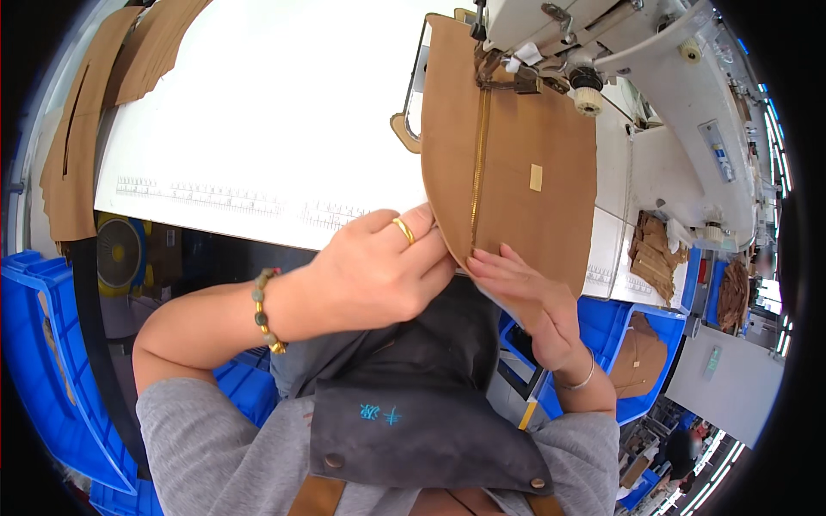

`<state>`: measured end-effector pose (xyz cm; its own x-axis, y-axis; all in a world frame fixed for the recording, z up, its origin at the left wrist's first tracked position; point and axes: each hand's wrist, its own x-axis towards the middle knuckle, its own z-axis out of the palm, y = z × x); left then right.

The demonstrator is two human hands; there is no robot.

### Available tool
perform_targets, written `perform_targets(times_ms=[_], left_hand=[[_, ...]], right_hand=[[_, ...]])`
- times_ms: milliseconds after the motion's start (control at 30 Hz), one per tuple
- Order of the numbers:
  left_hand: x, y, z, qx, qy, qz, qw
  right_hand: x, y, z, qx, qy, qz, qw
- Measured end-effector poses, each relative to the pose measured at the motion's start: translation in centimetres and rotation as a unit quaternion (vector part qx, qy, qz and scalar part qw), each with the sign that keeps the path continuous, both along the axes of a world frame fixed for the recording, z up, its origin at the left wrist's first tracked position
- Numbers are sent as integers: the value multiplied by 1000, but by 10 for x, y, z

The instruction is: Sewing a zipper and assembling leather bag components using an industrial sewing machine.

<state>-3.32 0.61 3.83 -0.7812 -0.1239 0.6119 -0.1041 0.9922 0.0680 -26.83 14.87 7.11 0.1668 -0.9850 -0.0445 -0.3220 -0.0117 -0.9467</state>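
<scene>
A brown panel (551, 224) with a lengthwise gold zipper (478, 172) and a small pale tab lies under the presser foot of a white sewing machine (542, 26), hanging toward me past the table edge. My left hand (387, 267), with a ring and bead bracelet, is closed on the panel's curved lower-left edge; its fingertips are partly hidden. My right hand (533, 301) holds the panel's lower edge, fingers bent over it by the zipper's lower end, thumb not clearly visible.
The white table (249, 103) has printed rulers and brown cut pieces (73, 138) at far left. Blue bins (56, 361) flank me; one at right holds brown panels (637, 353). A fan (120, 245) is under the table, brown scraps (654, 258) sit right, and a person (680, 451) works farther right.
</scene>
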Motion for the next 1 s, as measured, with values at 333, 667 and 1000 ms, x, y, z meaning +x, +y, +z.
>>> perform_targets(times_ms=[333, 667, 1000], left_hand=[[-16, 38, 4, -115, -105, 105, 982], [-14, 34, 5, -113, -132, 80, 982], [-17, 27, 5, -93, -71, 46, 992]], right_hand=[[-118, -27, 5, -10, -175, -362, 916], [-82, 21, -31, -46, 262, -154, 952], [-71, 6, -20, -103, 302, -139, 938]])
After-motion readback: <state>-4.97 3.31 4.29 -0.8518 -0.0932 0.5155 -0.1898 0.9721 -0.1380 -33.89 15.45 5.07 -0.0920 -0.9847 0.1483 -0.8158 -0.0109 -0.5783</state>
